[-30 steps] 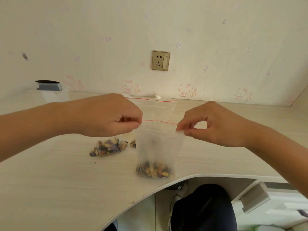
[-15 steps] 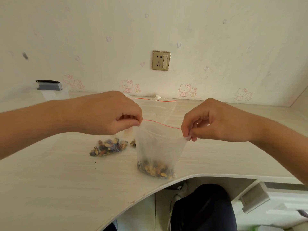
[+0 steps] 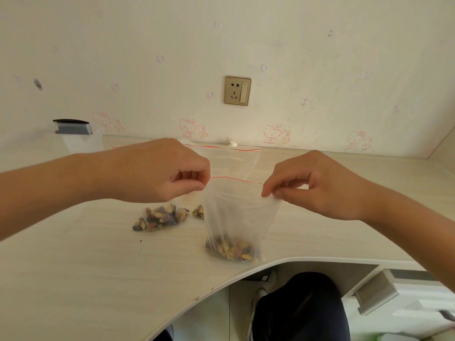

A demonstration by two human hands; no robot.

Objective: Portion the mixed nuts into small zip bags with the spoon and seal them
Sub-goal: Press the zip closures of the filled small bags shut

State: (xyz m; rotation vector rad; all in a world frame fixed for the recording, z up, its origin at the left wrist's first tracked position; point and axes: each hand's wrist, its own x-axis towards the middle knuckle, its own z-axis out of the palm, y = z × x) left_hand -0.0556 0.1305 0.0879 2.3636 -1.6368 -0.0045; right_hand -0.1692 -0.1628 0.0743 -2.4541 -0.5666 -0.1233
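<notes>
A clear small zip bag (image 3: pixel 236 217) with a red top line stands upright near the desk's front edge, with mixed nuts (image 3: pixel 232 249) in its bottom. My left hand (image 3: pixel 157 171) pinches the bag's top left corner. My right hand (image 3: pixel 317 183) pinches the top right corner, and the top strip is stretched between them. A filled bag of nuts (image 3: pixel 158 217) lies on the desk to the left, with another nut bag (image 3: pixel 199 212) partly hidden behind the upright one. No spoon is in view.
Empty zip bags (image 3: pixel 236 158) lie flat further back on the pale wooden desk (image 3: pixel 86 267). A grey-capped clear container (image 3: pixel 73 134) stands at the back left by the wall. The desk's curved front edge runs just below the bag, with my dark-clothed knee (image 3: pixel 300 308) underneath.
My right hand's pinch has shifted slightly along the bag's top edge and opened up a little at the fingers. The left hand and the bag have stayed nearly in place.
</notes>
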